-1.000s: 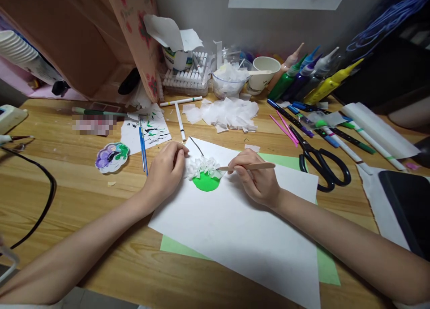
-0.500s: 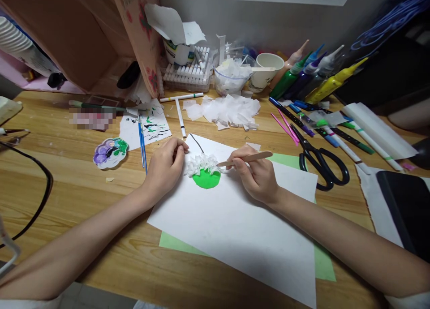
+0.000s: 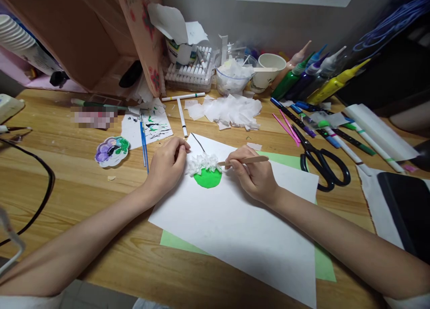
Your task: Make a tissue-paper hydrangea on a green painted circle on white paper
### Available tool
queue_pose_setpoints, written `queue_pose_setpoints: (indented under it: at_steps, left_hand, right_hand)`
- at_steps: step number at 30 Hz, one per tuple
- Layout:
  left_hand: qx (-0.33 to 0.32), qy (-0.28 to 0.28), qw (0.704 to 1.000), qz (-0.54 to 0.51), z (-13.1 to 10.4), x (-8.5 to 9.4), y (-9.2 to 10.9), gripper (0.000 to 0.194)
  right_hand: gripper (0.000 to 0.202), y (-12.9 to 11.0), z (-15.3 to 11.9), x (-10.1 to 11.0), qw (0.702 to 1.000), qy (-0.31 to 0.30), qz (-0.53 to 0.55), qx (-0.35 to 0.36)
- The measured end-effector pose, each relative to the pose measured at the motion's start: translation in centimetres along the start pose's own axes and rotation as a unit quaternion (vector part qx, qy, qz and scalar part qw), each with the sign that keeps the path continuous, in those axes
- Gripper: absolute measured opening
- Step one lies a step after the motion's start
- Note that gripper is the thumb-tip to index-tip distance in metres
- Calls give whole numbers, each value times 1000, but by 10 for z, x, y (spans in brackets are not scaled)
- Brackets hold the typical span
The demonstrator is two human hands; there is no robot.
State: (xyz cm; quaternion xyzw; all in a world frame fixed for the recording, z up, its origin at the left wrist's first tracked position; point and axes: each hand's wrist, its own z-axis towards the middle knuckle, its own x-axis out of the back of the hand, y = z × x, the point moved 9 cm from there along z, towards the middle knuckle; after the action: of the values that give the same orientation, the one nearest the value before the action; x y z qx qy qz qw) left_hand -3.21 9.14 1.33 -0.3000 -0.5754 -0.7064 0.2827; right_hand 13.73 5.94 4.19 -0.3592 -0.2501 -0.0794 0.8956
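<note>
A white sheet of paper (image 3: 235,228) lies at a slant in front of me. Near its top left sits a green paper shape (image 3: 208,179), with a ruffle of crumpled white tissue pieces (image 3: 201,163) along its upper edge and a dark drawn line above. My left hand (image 3: 169,163) rests at the sheet's left edge beside the tissue, fingers curled; anything between them is hidden. In my right hand (image 3: 251,170) a wooden craft stick (image 3: 255,160) is pinched, its tip at the right end of the tissue ruffle.
Torn white tissue (image 3: 231,109) is heaped behind the sheet. Black scissors (image 3: 324,165) and several markers lie to the right, before paint bottles (image 3: 331,83). Leftward are a paint palette (image 3: 112,151) and blue brushes (image 3: 144,139). A green sheet (image 3: 181,244) shows underneath.
The craft stick has turned slightly in my right hand, its back end now a little lower and further left. My left hand stays in place. The whole view has shifted slightly.
</note>
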Motion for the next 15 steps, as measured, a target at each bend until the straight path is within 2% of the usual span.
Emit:
queue_pose_setpoints:
  at_steps: [7, 11, 15]
  left_hand:
    - [5, -1, 1000, 0, -1, 0, 0, 17]
    - [2, -2, 1000, 2, -1, 1, 1, 17]
    - [0, -4, 1000, 3, 0, 0, 2, 17]
  right_hand:
    - [16, 1, -4, 10, 999, 46, 26, -1]
    - [14, -2, -2, 5, 1000, 21, 14, 10]
    - [14, 2, 1, 0, 1000, 1, 1, -17]
